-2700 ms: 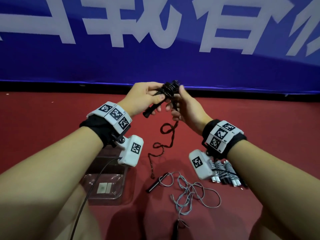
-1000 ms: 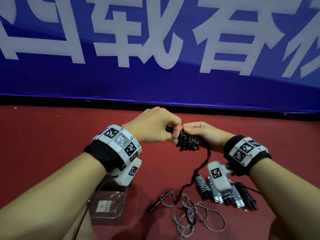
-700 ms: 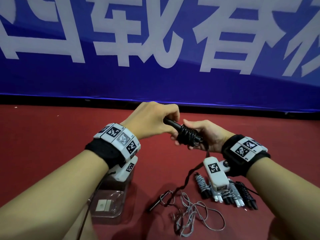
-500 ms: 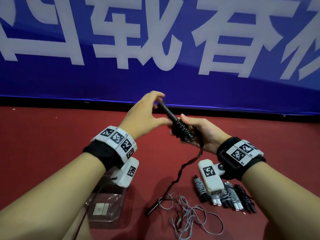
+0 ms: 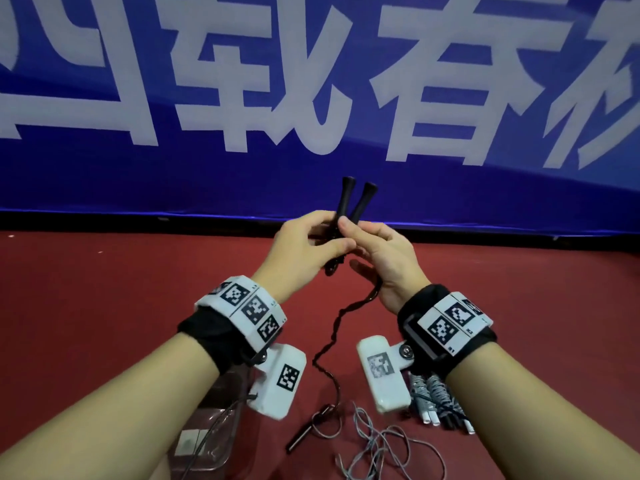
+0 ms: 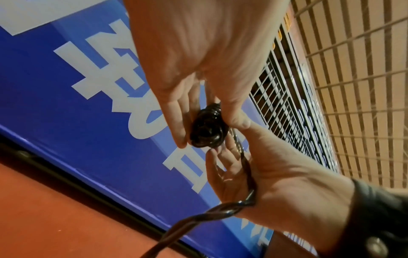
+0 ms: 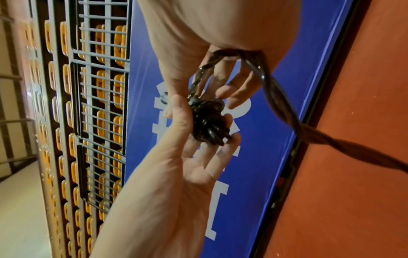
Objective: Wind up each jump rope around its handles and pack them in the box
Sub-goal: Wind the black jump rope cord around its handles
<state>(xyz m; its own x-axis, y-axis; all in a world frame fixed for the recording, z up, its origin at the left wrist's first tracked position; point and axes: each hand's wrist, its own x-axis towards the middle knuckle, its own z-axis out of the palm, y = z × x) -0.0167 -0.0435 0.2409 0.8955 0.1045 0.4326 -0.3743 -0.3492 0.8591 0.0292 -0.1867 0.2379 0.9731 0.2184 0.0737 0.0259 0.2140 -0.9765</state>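
I hold a black jump rope's two handles (image 5: pixel 354 200) side by side, tips up, in front of the blue banner. My left hand (image 5: pixel 313 245) pinches the wound black coil (image 6: pixel 207 129) between thumb and fingers. My right hand (image 5: pixel 375 249) touches the handles with its index finger. The loose twisted black rope (image 5: pixel 334 336) runs across its palm, under the thumb, and hangs to the floor. The clear plastic box (image 5: pixel 207 441) lies on the floor under my left forearm.
On the red floor below my hands lie a loose grey rope (image 5: pixel 379 445) with a black handle (image 5: pixel 304 436). Several wound ropes (image 5: pixel 433 398) lie in a row under my right wrist. The banner wall (image 5: pixel 311 98) stands close ahead.
The handles have swung from a tilt to the upper left to nearly upright, with both tips showing. Both hands have risen, and the rope's tail now hangs from my right palm.
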